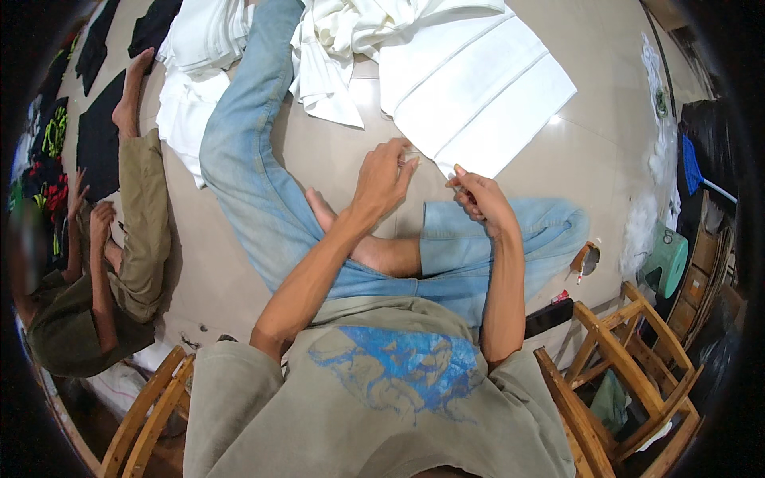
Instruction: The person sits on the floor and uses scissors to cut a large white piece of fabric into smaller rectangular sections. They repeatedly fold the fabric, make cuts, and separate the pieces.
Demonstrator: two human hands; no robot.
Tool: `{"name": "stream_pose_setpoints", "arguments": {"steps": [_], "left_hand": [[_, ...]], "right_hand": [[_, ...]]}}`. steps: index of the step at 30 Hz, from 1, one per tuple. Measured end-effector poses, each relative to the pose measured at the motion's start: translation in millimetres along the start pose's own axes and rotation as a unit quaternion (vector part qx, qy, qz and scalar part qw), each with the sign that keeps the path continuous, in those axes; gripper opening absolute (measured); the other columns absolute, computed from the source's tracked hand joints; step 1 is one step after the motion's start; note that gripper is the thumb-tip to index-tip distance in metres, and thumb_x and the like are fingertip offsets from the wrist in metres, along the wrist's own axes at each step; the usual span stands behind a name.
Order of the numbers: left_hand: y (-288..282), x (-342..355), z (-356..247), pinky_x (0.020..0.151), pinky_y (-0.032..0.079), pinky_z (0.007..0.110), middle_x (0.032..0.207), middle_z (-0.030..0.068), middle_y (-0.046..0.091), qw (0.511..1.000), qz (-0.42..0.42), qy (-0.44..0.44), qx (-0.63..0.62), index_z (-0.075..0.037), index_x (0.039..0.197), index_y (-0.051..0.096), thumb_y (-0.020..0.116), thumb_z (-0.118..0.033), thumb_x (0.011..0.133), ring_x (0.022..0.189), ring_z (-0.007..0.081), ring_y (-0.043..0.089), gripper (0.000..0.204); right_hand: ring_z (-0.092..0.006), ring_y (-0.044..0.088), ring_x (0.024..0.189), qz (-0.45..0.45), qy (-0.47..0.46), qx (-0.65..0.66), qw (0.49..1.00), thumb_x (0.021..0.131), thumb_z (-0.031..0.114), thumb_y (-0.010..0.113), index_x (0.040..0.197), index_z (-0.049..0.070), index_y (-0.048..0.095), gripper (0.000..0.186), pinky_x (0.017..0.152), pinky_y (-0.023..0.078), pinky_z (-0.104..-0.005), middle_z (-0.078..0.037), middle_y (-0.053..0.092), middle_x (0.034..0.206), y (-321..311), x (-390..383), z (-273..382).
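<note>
A flat white fabric panel (pixel 494 80) with two seam lines lies on the floor ahead of my crossed legs. At its near corner, my right hand (pixel 488 203) is closed in a pinch, thumb and forefinger on the fabric and the other fingers curled in. My left hand (pixel 381 179) is held just left of that corner, thumb and fingers drawn together. Whatever sits between the left fingertips is too small and smeared to name. Crumpled white cloth (pixel 335 72) touches the panel's far left side.
Stacked white fabric (pixel 203 40) lies beyond my outstretched leg. At the left a co-worker (pixel 131 263) sits near black cloth pieces (pixel 100 143). Sunglasses (pixel 588 259) and a black case (pixel 548 319) rest by my right knee. Wooden stools (pixel 629 358) and a green plastic item (pixel 665 259) stand at right.
</note>
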State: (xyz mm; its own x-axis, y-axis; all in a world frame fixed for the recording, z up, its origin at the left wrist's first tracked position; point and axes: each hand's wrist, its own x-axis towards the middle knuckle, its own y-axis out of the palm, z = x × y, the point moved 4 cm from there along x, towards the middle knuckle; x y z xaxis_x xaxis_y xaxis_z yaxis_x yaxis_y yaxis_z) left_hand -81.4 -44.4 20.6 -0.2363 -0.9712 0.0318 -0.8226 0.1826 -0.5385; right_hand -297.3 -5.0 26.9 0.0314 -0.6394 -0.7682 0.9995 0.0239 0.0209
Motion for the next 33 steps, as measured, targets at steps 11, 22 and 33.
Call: {"name": "stream_pose_setpoints", "arguments": {"steps": [11,22,33], "left_hand": [[0.8,41.9,27.4,0.063,0.050,0.046,0.068,0.0165,0.064,0.982,-0.055,-0.171,0.061,0.003,0.136,0.048,0.072,-0.022,0.096,0.065,0.0379,0.066,0.053],[-2.2,48.2,26.0,0.064,0.052,0.045,0.077,0.0160,0.072,0.978,-0.106,-0.099,0.149,-0.007,0.119,0.063,0.073,-0.030,0.097,0.073,0.0388,0.071,0.034],[-8.7,25.8,19.5,0.067,0.051,0.041,0.076,0.0119,0.069,0.992,-0.043,-0.088,0.077,-0.009,0.103,0.073,0.068,-0.023,0.100,0.071,0.0333,0.067,0.015]], "right_hand": [[-0.0024,0.038,0.054,0.118,-0.084,0.115,0.983,0.110,0.038,0.056,0.114,-0.002,0.069,0.042,0.045,0.030,-0.0188,0.005,0.050,0.072,59.1,63.2,61.4],[-0.0010,0.036,0.050,0.114,-0.080,0.310,0.940,0.111,0.039,0.053,0.115,-0.007,0.065,0.048,0.040,0.025,-0.0182,0.004,0.050,0.071,38.7,76.0,33.8],[-0.0010,0.035,0.048,0.002,-0.118,0.250,0.961,0.110,0.042,0.054,0.112,-0.006,0.067,0.049,0.040,0.024,-0.0200,0.004,0.051,0.068,6.8,67.3,31.5]]}}
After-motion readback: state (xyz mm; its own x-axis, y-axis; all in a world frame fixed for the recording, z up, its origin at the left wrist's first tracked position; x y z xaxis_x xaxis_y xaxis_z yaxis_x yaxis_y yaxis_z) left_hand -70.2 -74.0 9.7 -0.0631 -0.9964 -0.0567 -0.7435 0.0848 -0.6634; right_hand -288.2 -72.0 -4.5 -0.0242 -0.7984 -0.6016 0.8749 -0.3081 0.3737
